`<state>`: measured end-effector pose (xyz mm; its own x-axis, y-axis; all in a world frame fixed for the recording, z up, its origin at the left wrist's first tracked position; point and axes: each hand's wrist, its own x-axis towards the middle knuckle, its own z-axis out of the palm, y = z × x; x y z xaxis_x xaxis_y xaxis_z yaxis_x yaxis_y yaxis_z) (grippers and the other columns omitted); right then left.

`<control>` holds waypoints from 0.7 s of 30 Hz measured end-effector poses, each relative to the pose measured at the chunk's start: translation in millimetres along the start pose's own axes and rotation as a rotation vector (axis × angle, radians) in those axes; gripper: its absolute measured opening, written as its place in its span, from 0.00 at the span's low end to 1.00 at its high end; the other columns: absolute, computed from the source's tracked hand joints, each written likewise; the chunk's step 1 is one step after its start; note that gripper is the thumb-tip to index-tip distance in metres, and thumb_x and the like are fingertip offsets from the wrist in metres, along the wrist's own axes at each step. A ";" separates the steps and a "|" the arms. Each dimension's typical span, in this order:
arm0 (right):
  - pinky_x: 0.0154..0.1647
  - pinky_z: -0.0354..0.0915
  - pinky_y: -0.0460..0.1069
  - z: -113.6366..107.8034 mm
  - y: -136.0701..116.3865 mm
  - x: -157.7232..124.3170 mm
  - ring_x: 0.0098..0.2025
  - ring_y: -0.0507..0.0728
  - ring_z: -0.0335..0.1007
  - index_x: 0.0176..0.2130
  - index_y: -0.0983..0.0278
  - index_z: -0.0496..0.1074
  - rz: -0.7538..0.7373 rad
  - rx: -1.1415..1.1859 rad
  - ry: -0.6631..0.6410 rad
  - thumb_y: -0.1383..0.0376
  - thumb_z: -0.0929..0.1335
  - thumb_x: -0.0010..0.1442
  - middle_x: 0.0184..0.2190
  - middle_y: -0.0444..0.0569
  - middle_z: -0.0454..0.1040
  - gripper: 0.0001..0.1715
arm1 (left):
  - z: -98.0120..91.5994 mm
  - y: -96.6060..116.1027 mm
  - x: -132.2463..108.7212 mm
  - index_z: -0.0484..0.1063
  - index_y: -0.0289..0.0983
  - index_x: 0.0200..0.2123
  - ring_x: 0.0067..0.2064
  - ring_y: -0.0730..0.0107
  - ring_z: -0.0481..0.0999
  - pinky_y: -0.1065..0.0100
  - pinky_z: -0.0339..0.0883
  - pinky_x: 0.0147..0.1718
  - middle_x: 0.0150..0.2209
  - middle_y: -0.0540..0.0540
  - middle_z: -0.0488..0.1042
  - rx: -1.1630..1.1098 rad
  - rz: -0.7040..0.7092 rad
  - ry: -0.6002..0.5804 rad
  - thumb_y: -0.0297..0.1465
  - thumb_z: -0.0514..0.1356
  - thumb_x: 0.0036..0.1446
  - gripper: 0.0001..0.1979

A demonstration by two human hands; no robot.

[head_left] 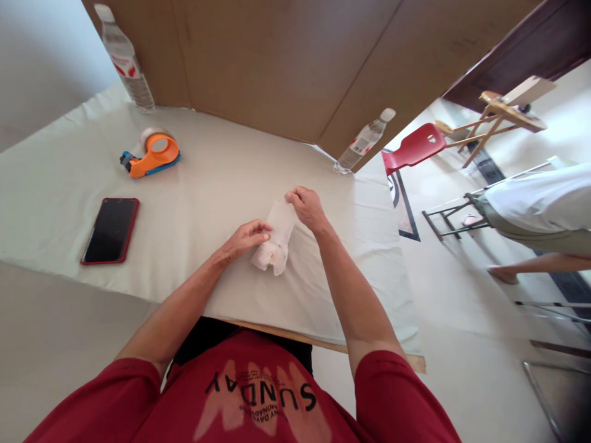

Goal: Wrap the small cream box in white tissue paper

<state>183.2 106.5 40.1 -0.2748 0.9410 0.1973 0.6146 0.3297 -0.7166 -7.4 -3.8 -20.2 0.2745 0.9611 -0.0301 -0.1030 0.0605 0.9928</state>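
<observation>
A crumpled, translucent white plastic bag (281,224) lies at a slant on the cloth-covered table, its lower end bunched and its upper part smoother. My right hand (305,206) is closed, pinching the bag's upper right corner between thumb and fingers. At the bag's left edge is my left hand (249,239), with thumb and fingertips closing on the plastic just above the bunched end. What is inside the lower part of the bag, if anything, I cannot make out.
A phone (111,231) and an orange tape dispenser (154,154) lie to the left. Two water bottles, one at the left (127,64) and one at the right (364,144), stand by a cardboard panel (277,61). Beyond the table's right edge are a red chair (418,147) and a seated person (540,209).
</observation>
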 end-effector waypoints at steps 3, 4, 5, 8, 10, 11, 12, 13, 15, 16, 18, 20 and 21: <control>0.45 0.62 0.53 -2.4 0.4 -17.2 0.37 0.57 0.68 0.29 0.61 0.69 0.042 0.000 0.143 0.57 0.61 0.62 0.31 0.49 0.74 0.15 | 2.4 -2.1 1.5 0.75 0.34 0.48 0.47 0.59 0.78 0.59 0.70 0.47 0.46 0.40 0.78 -0.015 -0.079 0.048 0.39 0.65 0.49 0.23; 0.47 0.63 0.53 -3.2 -0.2 -28.6 0.39 0.57 0.69 0.31 0.61 0.70 0.053 0.012 0.197 0.55 0.61 0.64 0.33 0.50 0.75 0.17 | 3.3 -2.8 2.0 0.74 0.33 0.49 0.47 0.58 0.78 0.59 0.70 0.48 0.47 0.39 0.79 -0.032 -0.092 0.072 0.39 0.65 0.48 0.25; 0.47 0.64 0.53 -3.1 -1.3 -42.1 0.40 0.58 0.70 0.35 0.61 0.71 0.073 0.033 0.237 0.52 0.61 0.64 0.35 0.50 0.76 0.18 | 4.2 -3.3 2.3 0.74 0.33 0.50 0.48 0.57 0.78 0.58 0.70 0.49 0.47 0.38 0.79 -0.052 -0.100 0.093 0.39 0.65 0.48 0.26; 0.42 0.67 0.54 5.9 -5.5 -84.2 0.37 0.58 0.73 0.40 0.62 0.72 0.179 0.032 0.209 0.46 0.67 0.58 0.40 0.53 0.77 0.23 | 7.3 -3.6 1.7 0.73 0.31 0.52 0.50 0.55 0.78 0.56 0.70 0.51 0.48 0.37 0.79 -0.097 -0.096 0.128 0.39 0.65 0.48 0.29; 0.41 0.69 0.55 18.3 -6.9 -103.6 0.37 0.60 0.74 0.44 0.63 0.73 0.229 -0.045 0.170 0.45 0.71 0.52 0.45 0.56 0.78 0.29 | 9.1 -3.0 0.7 0.73 0.32 0.53 0.51 0.55 0.78 0.56 0.70 0.52 0.48 0.37 0.79 -0.101 -0.078 0.128 0.39 0.65 0.49 0.29; 0.41 0.69 0.55 24.6 -6.5 -108.7 0.37 0.60 0.74 0.44 0.62 0.73 0.238 -0.086 0.157 0.46 0.73 0.50 0.45 0.56 0.78 0.29 | 9.7 -2.5 0.3 0.73 0.32 0.53 0.50 0.55 0.78 0.56 0.70 0.52 0.48 0.37 0.79 -0.097 -0.067 0.127 0.39 0.65 0.49 0.29; 0.41 0.69 0.55 29.9 -5.4 -110.8 0.36 0.60 0.74 0.42 0.62 0.74 0.244 -0.110 0.146 0.49 0.73 0.50 0.42 0.55 0.79 0.25 | 9.8 -1.9 0.1 0.73 0.32 0.53 0.50 0.55 0.78 0.56 0.70 0.51 0.48 0.37 0.79 -0.090 -0.054 0.128 0.39 0.65 0.49 0.29; 0.41 0.69 0.55 33.6 -3.7 -110.5 0.35 0.59 0.74 0.39 0.61 0.74 0.246 -0.115 0.144 0.51 0.71 0.53 0.37 0.53 0.79 0.19 | 9.4 -1.3 0.0 0.73 0.31 0.53 0.49 0.56 0.78 0.57 0.71 0.50 0.48 0.37 0.79 -0.072 -0.040 0.136 0.40 0.65 0.49 0.29; 0.41 0.69 0.54 36.1 0.3 -105.6 0.33 0.58 0.74 0.31 0.60 0.72 0.263 -0.026 0.156 0.56 0.67 0.57 0.29 0.49 0.78 0.11 | 7.2 0.4 0.0 0.73 0.31 0.52 0.47 0.58 0.78 0.58 0.72 0.48 0.47 0.37 0.78 0.041 0.016 0.206 0.41 0.64 0.49 0.28; 0.40 0.70 0.53 35.4 2.1 -102.7 0.33 0.58 0.75 0.29 0.60 0.71 0.279 0.069 0.166 0.57 0.65 0.59 0.28 0.48 0.78 0.12 | 5.6 1.3 -0.1 0.74 0.31 0.50 0.46 0.59 0.77 0.59 0.72 0.46 0.48 0.36 0.77 0.139 0.058 0.267 0.41 0.65 0.48 0.28; 0.39 0.71 0.53 33.0 3.8 -98.8 0.33 0.57 0.76 0.29 0.61 0.71 0.320 0.300 0.165 0.56 0.64 0.60 0.29 0.49 0.79 0.14 | 2.7 3.1 -0.8 0.75 0.34 0.46 0.44 0.63 0.76 0.62 0.72 0.43 0.49 0.37 0.74 0.361 0.145 0.384 0.42 0.66 0.47 0.25; 0.38 0.72 0.52 31.9 2.9 -98.4 0.34 0.56 0.77 0.31 0.62 0.73 0.347 0.482 0.127 0.54 0.65 0.59 0.32 0.50 0.81 0.15 | 1.6 4.2 -1.9 0.76 0.36 0.43 0.38 0.67 0.73 0.64 0.70 0.39 0.46 0.41 0.74 0.521 0.173 0.422 0.44 0.67 0.47 0.23; 0.38 0.73 0.51 32.1 1.7 -99.0 0.35 0.56 0.77 0.32 0.62 0.73 0.349 0.535 0.105 0.53 0.65 0.59 0.33 0.51 0.81 0.16 | 1.7 4.5 -2.5 0.76 0.36 0.42 0.35 0.69 0.72 0.65 0.69 0.37 0.43 0.43 0.74 0.570 0.161 0.410 0.45 0.67 0.47 0.22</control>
<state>187.7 11.5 -2.1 -0.0354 0.9974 -0.0628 0.1934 -0.0548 -0.9796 -6.9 -6.3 -15.5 -0.0948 0.9769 0.1917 0.4335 -0.1328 0.8913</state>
